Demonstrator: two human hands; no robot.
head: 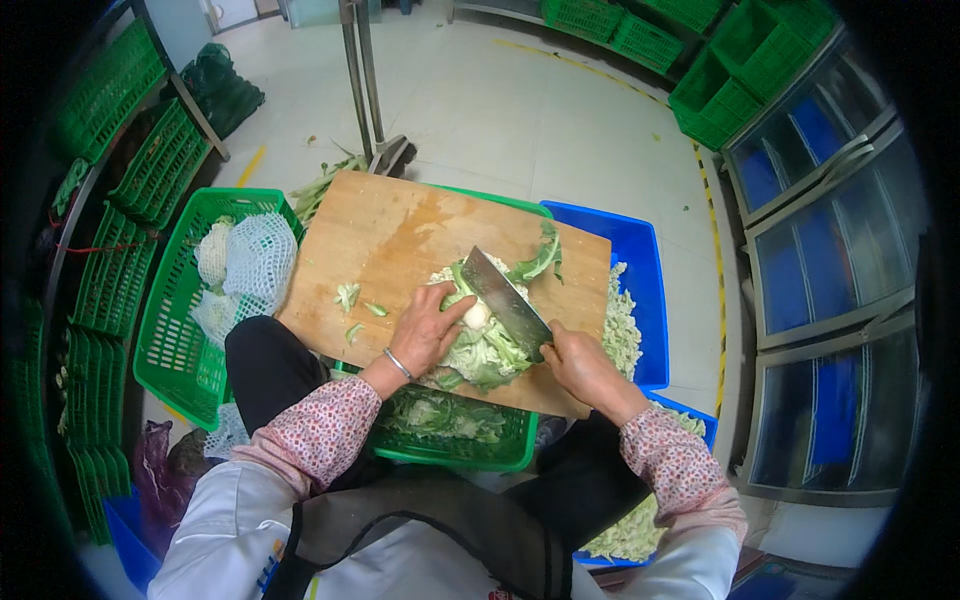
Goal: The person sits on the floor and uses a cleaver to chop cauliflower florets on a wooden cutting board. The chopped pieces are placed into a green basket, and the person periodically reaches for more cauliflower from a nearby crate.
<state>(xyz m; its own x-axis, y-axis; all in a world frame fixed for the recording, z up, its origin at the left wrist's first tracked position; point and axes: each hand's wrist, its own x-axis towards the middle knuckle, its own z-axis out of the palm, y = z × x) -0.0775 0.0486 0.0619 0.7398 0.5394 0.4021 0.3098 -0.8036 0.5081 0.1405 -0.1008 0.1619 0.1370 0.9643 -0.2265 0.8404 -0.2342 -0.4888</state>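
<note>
A head of cauliflower [484, 345] lies stem-up on a wooden cutting board [367, 247], with green leaves around it. My left hand [429, 327] grips its near left side, thumb by the pale cut stem [475, 315]. In my right hand [583, 361] is the handle of a cleaver [504, 294], its broad blade slanting over the cauliflower just right of the stem. Whether the edge has entered the head cannot be told. A loose leaf [541, 259] rests beyond the blade, and small leaf scraps [347, 296] are scattered to the left.
Left of the board, a green crate [176, 330] holds cauliflowers in white foam nets [261, 255]. Under the board, another green crate [480, 459] contains leaf trimmings. Blue bins [651, 300] with cut florets [621, 330] stand on the right. A metal pole stand [364, 90] rises behind the board.
</note>
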